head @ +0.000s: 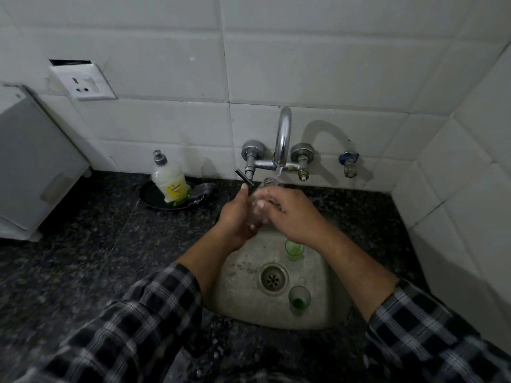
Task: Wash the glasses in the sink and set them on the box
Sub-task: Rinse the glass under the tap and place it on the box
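dim, greyish light; the tap [283, 139] casts a soft shadow rightward on the tiles; edges bow and blur.

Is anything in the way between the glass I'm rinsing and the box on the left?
Yes, the soap bottle on its black dish stands on the counter between the glass and the box, toward the back. Nearer you, nothing visible blocks that stretch.
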